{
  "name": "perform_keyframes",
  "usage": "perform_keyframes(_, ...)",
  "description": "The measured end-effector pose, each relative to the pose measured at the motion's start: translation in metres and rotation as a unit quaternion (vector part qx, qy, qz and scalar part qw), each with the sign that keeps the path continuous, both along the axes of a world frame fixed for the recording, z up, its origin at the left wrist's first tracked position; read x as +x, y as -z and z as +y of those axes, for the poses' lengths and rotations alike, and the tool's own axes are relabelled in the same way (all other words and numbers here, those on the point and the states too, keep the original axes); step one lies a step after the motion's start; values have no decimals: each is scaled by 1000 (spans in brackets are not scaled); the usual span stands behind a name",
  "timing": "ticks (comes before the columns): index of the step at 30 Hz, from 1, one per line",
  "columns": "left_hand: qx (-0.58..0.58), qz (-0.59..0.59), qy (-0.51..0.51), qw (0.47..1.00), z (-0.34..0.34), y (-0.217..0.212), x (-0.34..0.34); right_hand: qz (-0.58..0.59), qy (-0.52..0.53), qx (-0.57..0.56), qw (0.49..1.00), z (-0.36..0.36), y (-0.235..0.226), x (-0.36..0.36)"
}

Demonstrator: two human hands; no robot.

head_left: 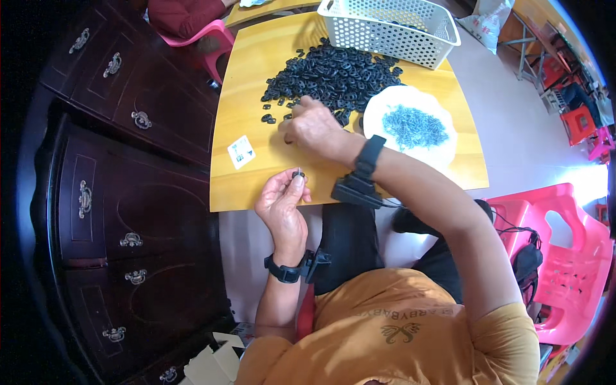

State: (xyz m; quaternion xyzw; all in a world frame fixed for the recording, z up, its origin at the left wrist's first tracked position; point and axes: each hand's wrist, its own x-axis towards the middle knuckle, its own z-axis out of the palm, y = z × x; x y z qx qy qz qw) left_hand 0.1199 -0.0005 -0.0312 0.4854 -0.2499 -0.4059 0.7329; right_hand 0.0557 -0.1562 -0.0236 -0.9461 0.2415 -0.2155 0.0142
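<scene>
- Head view: left hand (282, 202), raised, pinched one small black piece (298, 174) between closed fingers over the table (231, 186).
- Right hand (313, 128): palm down, fingers curled; contents couldn't be told.
- Beyond lay one uncountable black heap (333, 74), then one basket (391, 42).

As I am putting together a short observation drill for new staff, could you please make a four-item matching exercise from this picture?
Column one:
1. Left hand
2. Basket
3. Black parts
4. Plate

Column two:
A. Lying in a loose heap on the table
B. Pinching a small dark piece
C. Bearing many slim greyish pieces
D. White, with walls full of holes

Right pairs: 1-B, 2-D, 3-A, 4-C.
</scene>
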Motion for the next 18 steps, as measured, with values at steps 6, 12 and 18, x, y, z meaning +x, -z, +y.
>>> perform_keyframes(6,6,-16,-12,1000,3,-6,0,52,6,-71,996,0,9,11)
perform_keyframes(12,1,-4,7,1000,3,-11,-7,-250,13,186,950,18,-12,-36)
perform_keyframes(18,-17,14,59,998,-6,-29,-37,-369,63,454,809,64,-27,-101)
